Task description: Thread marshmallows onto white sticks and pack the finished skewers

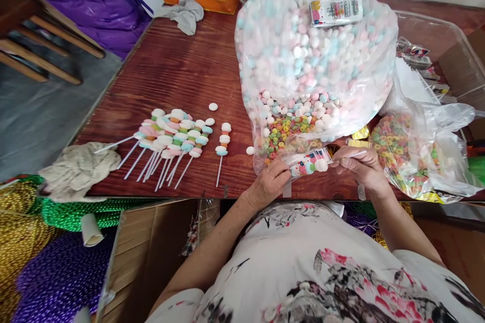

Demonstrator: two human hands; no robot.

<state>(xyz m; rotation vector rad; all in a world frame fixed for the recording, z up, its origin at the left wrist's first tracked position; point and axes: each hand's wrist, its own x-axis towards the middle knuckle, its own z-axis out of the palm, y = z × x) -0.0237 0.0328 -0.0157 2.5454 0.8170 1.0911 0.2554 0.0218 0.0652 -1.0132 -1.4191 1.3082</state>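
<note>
In front of me a candy skewer lies sideways in a clear printed wrapper. My left hand is closed on the wrapper's left end. My right hand pinches the white stick at the other end, close to a bit of gold twist tie. Just behind is a large clear bag of pastel candies, with small ring candies heaped at its mouth. Left of my hands, several candy skewers lie in a pile, and a single skewer lies apart beside it.
A stack of printed wrappers lies on the large bag. To the right are a bag of ring candies and a clear bin. A crumpled cloth sits at the table's left edge, an orange box at the back.
</note>
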